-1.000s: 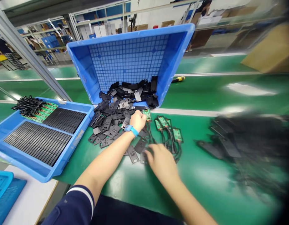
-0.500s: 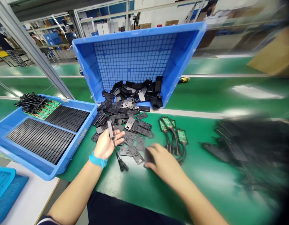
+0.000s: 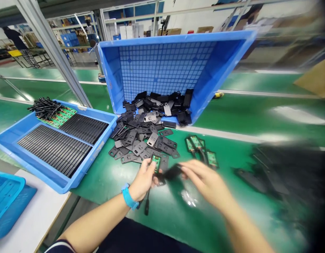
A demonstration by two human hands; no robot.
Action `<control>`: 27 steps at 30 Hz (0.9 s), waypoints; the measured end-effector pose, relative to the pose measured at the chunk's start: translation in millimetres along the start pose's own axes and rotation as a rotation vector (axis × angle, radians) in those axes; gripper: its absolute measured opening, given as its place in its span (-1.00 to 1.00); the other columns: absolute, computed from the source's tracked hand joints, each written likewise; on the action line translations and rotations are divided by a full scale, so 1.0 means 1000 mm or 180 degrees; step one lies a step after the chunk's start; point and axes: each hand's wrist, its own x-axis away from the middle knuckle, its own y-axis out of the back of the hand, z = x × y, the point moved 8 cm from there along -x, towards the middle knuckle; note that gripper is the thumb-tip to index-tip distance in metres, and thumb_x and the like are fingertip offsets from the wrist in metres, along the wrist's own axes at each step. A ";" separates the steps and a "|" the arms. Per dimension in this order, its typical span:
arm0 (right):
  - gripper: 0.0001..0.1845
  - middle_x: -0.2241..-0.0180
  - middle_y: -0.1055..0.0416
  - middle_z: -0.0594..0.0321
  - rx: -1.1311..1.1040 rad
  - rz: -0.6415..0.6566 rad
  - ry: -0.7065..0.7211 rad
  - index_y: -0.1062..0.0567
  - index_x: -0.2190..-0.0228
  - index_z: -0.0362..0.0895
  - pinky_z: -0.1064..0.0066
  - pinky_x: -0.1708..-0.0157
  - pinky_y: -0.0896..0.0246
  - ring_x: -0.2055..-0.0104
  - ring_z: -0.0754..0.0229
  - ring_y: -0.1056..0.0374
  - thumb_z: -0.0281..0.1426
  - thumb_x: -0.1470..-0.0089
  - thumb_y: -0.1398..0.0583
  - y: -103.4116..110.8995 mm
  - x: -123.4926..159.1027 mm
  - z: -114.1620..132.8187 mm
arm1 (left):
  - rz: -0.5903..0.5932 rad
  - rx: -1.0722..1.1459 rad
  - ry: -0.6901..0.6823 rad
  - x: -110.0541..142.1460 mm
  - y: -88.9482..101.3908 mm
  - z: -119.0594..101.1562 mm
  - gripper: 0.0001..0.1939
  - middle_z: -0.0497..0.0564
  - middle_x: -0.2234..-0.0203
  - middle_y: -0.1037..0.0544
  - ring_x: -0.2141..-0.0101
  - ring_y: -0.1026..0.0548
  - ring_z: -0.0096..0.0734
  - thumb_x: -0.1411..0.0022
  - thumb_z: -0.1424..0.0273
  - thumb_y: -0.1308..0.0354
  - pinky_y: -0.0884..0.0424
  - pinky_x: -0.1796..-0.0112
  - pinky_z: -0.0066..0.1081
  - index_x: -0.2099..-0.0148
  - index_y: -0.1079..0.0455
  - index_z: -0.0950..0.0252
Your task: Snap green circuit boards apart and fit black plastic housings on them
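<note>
In my left hand [image 3: 145, 177], with a blue wristband, is a small black case half with a green circuit board [image 3: 156, 163] facing up. A black cable with a plug [image 3: 146, 207] hangs below that hand. My right hand [image 3: 204, 177] pinches a flat black plastic cover [image 3: 173, 172], blurred by motion, close to the board's right side. Whether the cover touches the case half I cannot tell. Just beyond my hands lies a pile of loose black covers [image 3: 138, 147]. Several cabled green boards in black cases [image 3: 196, 142] lie to the right.
A tipped blue crate [image 3: 175, 37] spills black parts onto the green bench [image 3: 244, 116]. At left, a blue tray [image 3: 66, 186] holds rows of black cases, circuit boards and cables. A blurred dark heap [image 3: 289, 175] lies at right. A light blue bin [image 3: 14, 200] stands lower left.
My left hand has moved right and turned, so the green board now shows. My right hand has lifted a black cover off the bench beside the pile. The view has shifted slightly left.
</note>
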 end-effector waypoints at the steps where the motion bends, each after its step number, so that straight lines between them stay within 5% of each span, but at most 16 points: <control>1: -0.75 0.46 -0.42 0.20 -0.0211 0.0077 -0.0176 -0.48 0.35 -0.12 0.40 0.39 -0.27 0.46 0.22 -0.35 -0.32 -0.07 -0.03 -0.003 -0.002 0.002 | 0.0087 -0.0056 -0.0093 0.001 -0.005 0.000 -0.66 -0.06 0.46 -0.37 0.67 -0.26 -0.69 -0.19 0.14 0.10 -0.03 0.71 -0.64 0.12 -0.10 0.27; 8: -0.82 0.63 -0.41 0.30 -0.1075 0.0011 -0.1201 -0.42 0.49 -0.14 0.45 0.48 -0.24 0.56 0.25 -0.34 -0.28 0.07 -0.15 -0.019 -0.009 -0.004 | 0.0401 -0.1173 -0.0561 0.017 -0.021 -0.004 -0.64 -0.05 0.44 -0.33 0.54 -0.27 -0.60 -0.18 0.25 0.04 -0.21 0.51 -0.54 0.01 -0.16 0.31; 14: -0.75 0.58 -0.41 0.26 -0.1098 -0.0402 -0.1291 -0.41 0.51 -0.13 0.42 0.47 -0.23 0.52 0.23 -0.33 -0.19 0.13 -0.21 -0.018 -0.001 -0.017 | 0.0358 -0.1529 -0.0919 0.023 -0.024 -0.012 -0.65 0.02 0.29 -0.40 0.52 -0.30 -0.58 -0.25 0.32 0.15 -0.28 0.42 -0.49 -0.07 -0.12 0.25; 21: -0.64 0.40 -0.47 0.16 -0.2774 -0.0356 -0.1387 -0.50 0.31 -0.18 0.37 0.45 -0.25 0.48 0.21 -0.32 -0.17 0.08 -0.19 -0.051 0.029 -0.026 | 0.0555 -0.2076 -0.1175 0.034 -0.042 -0.001 -0.46 -0.06 0.56 -0.41 0.64 -0.31 -0.56 -0.26 0.31 0.20 -0.31 0.51 -0.50 -0.25 0.18 0.29; 24: -0.63 0.43 -0.48 0.15 -0.2701 -0.0975 -0.1622 -0.52 0.38 -0.18 0.34 0.45 -0.26 0.45 0.15 -0.34 -0.14 0.14 -0.22 -0.025 0.048 -0.050 | 0.0954 -0.2205 -0.1074 0.026 -0.068 0.003 -0.46 -0.06 0.55 -0.45 0.70 -0.33 -0.56 -0.25 0.24 0.19 -0.30 0.57 -0.51 -0.24 0.15 0.23; 27: -0.64 0.44 -0.48 0.12 -0.1582 -0.1401 -0.1795 -0.53 0.44 -0.16 0.23 0.31 -0.26 0.33 0.03 -0.37 -0.12 0.17 -0.21 0.042 0.062 -0.080 | 0.1275 -0.2692 -0.1289 -0.004 -0.105 -0.011 -0.50 -0.02 0.55 -0.47 0.53 -0.45 -0.38 -0.17 0.11 0.10 -0.32 0.47 -0.45 -0.08 -0.22 0.24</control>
